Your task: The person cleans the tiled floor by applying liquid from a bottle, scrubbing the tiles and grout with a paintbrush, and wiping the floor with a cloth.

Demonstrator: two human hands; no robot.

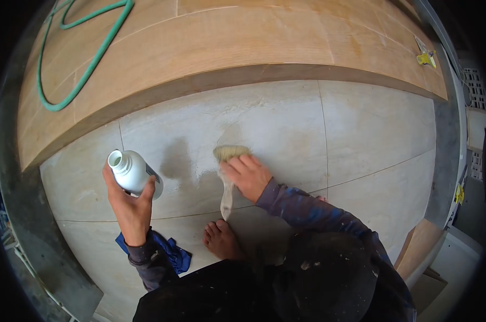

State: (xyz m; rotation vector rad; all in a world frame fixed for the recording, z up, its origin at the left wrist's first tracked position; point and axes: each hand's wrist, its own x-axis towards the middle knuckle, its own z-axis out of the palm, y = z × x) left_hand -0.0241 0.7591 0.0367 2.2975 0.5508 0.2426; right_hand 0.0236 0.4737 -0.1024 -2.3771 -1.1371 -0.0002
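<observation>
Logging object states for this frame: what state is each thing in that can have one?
Bottle: uncapped, held in the left hand; contents can't be told.
Brush: gripped in the right hand, bristles at the floor.
Tile floor: patchy, wet-looking around the brush.
Blue cloth: crumpled, on the floor.
Green hose: looped, lying on the raised step.

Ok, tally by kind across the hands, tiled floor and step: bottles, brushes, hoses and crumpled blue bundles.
Bottles: 1, white bottle in the left hand
Brushes: 1, brush in the right hand
Hoses: 1, green hose on the step
Blue bundles: 1, crumpled blue bundle on the floor
Total: 4
</observation>
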